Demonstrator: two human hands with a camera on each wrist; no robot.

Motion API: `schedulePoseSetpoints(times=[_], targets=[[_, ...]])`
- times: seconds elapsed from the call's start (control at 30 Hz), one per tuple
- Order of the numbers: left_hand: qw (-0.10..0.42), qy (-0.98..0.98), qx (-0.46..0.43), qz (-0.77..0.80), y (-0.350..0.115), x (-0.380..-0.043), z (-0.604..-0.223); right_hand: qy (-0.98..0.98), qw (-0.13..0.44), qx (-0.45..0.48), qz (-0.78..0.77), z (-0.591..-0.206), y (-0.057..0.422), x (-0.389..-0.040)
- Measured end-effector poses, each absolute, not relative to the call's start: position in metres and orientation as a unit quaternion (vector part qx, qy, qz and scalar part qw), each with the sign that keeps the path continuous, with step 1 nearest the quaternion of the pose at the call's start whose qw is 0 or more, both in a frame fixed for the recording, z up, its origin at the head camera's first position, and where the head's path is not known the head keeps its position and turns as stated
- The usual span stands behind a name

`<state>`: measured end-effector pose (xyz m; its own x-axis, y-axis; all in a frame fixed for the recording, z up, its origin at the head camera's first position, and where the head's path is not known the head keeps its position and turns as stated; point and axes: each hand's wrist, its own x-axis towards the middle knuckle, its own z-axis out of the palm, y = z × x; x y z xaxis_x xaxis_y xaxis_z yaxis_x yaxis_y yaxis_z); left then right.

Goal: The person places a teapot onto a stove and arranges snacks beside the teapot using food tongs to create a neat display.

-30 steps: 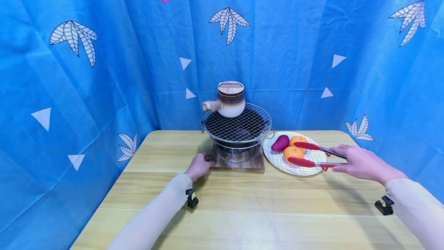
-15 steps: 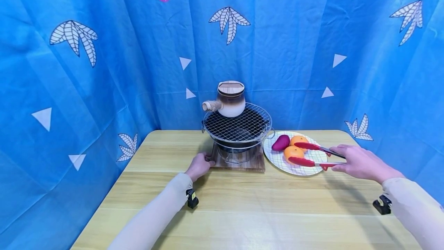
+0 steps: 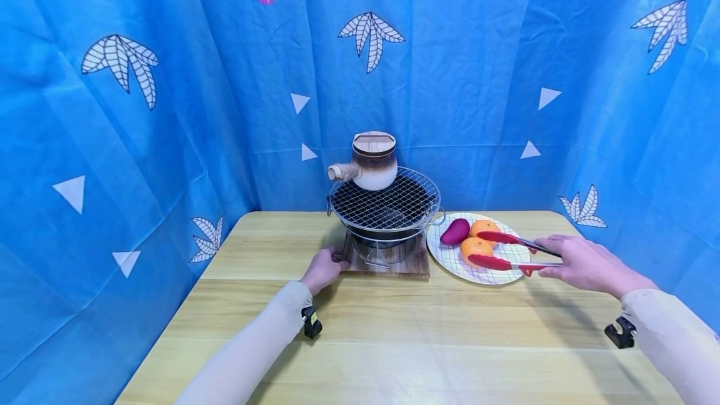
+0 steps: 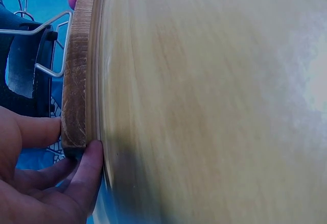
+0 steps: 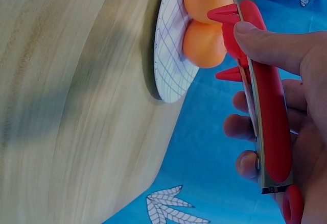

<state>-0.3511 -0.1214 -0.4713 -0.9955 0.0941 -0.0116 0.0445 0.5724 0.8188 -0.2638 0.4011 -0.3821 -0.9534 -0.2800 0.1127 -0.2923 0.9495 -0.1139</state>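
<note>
My left hand point(image 3: 324, 269) grips the left front corner of a square wooden board point(image 3: 405, 267); in the left wrist view the thumb lies on one side and fingertips point(image 4: 92, 155) on the other. On that board stands a small round grill with a wire rack point(image 3: 388, 208). My right hand point(image 3: 587, 262) holds red-tipped metal tongs point(image 5: 268, 101), their arms spread apart. The tong tips are over the plate point(image 3: 444, 261), one overlapping the rear orange point(image 3: 482, 226), the other at the front orange point(image 3: 475, 248). A purple mango-shaped fruit point(image 3: 455, 231) lies left of the oranges.
A brown and white clay pot point(image 3: 375, 170) with a wooden lid and a side handle sits at the back of the rack. The light wooden table point(image 3: 394, 342) ends at a blue patterned curtain point(image 3: 467, 80), which also hangs along both sides.
</note>
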Motion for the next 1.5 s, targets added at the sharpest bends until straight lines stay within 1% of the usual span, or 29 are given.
schedulePoseSetpoints(times=[0.8,1.17,1.5], targets=[[0.020,0.888,0.037,0.458,-0.121,-0.351,-0.472,-0.985,0.056,0.147,0.064,-0.365,0.400,-0.258],[0.022,0.885,0.037,0.463,-0.120,-0.349,-0.471,-0.985,0.047,0.150,0.070,-0.377,0.400,-0.258],[0.021,0.887,0.040,0.459,-0.120,-0.350,-0.471,-0.984,0.046,0.161,0.069,-0.376,0.398,-0.262]])
